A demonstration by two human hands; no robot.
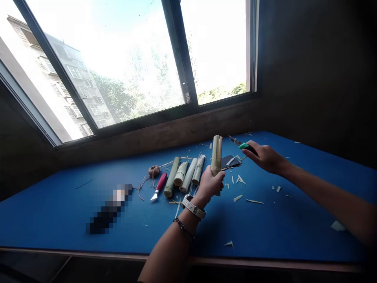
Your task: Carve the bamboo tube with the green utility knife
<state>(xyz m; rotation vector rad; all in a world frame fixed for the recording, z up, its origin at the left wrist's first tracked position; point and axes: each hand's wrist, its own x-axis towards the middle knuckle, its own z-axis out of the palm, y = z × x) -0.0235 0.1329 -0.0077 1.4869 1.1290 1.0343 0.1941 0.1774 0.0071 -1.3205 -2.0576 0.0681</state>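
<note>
My left hand (209,182) is wrapped round the lower part of a bamboo piece (217,153), which stands nearly upright above the table and has a lengthwise split near its top. To the right, my right hand (265,157) grips a utility knife (246,147) with a black and green handle. Its blade points up and left, a short way apart from the bamboo. Left of my left hand lie several cut bamboo pieces (171,177) side by side. Beside them rests a red-handled knife (160,185) with a short pale blade.
A ball of twine (154,171) with loose strands sits behind the red-handled knife. Bamboo slivers (238,198) are scattered over the blue table (118,243). A dark flat sheet (231,161) lies behind my left hand. A pixelated dark object (108,212) is at the left. A window rises behind.
</note>
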